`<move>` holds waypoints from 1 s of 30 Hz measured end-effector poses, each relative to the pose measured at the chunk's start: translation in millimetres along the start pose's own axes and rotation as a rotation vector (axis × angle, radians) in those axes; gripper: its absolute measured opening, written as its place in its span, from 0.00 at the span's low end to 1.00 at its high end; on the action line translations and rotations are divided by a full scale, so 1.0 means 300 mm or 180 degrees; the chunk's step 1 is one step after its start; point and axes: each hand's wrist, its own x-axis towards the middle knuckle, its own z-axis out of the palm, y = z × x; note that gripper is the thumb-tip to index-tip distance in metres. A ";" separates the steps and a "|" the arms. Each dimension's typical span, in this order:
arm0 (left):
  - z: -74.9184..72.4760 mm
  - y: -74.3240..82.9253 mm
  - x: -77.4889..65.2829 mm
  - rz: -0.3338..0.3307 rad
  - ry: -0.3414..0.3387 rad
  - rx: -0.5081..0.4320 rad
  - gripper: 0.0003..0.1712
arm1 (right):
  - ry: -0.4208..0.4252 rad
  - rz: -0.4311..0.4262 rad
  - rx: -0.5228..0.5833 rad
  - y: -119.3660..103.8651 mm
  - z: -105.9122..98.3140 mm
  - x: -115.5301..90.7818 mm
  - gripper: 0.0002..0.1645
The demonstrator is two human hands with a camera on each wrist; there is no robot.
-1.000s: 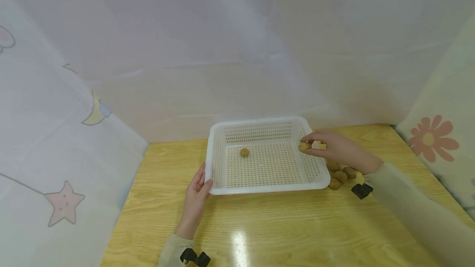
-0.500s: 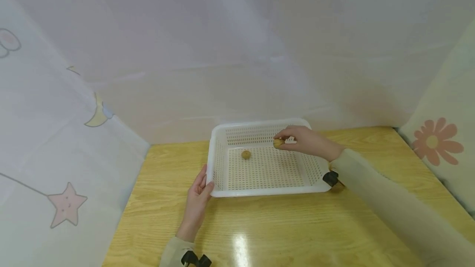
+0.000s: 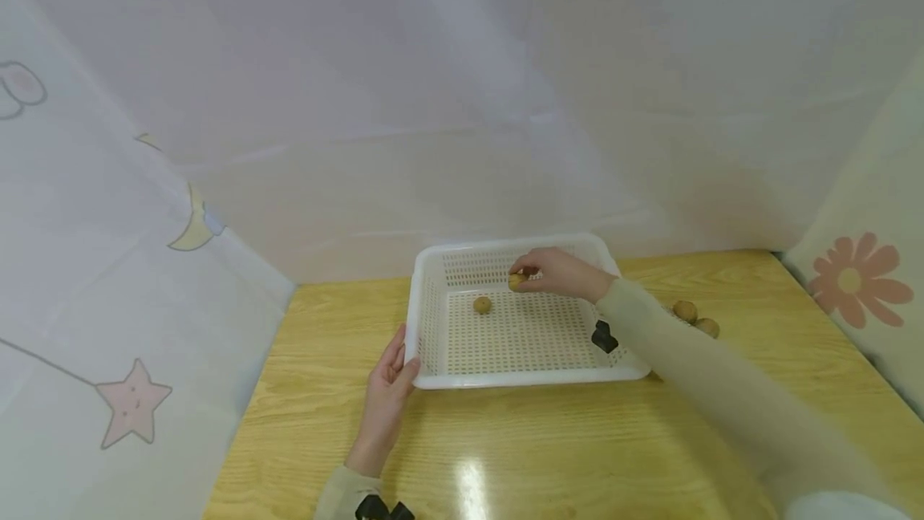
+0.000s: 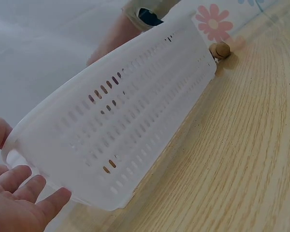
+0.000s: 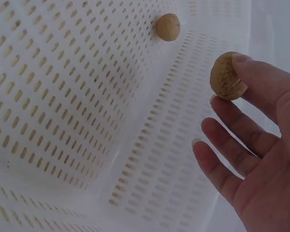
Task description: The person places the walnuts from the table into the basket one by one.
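A white plastic basket (image 3: 534, 379) with slotted walls stands on the wooden table. My left hand (image 3: 386, 396) grips its left rim near the front corner, thumb over the edge; the left wrist view shows the fingers against the outer wall. Inside the basket, toward the back, my right hand (image 3: 559, 271) pinches a walnut (image 5: 227, 77) between thumb and fingers, above the basket floor. Another walnut (image 3: 482, 305) lies on the floor of the basket, left of the held one, and shows in the right wrist view too.
Loose walnuts (image 3: 696, 318) lie on the table (image 3: 577, 440) to the right of the basket, partly hidden behind the right sleeve (image 3: 693, 351). A pale cloth (image 3: 404, 103) hangs behind and on both sides of the table.
My right hand has carried the walnut leftward from the basket's right wall to above the floor near the other walnut. My left hand keeps its grip on the rim.
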 end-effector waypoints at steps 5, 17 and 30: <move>-0.005 -0.003 -0.004 0.0017 -0.0029 0.0011 0.39 | -0.0161 0.0120 -0.0085 0.037 0.065 0.058 0.19; -0.003 -0.010 -0.002 0.0064 -0.0100 -0.0004 0.40 | -0.0066 0.0128 -0.0304 0.097 0.180 0.133 0.12; -0.005 -0.009 -0.001 0.0052 -0.0058 -0.0010 0.39 | -0.0160 0.0265 -0.0289 0.070 0.162 0.124 0.17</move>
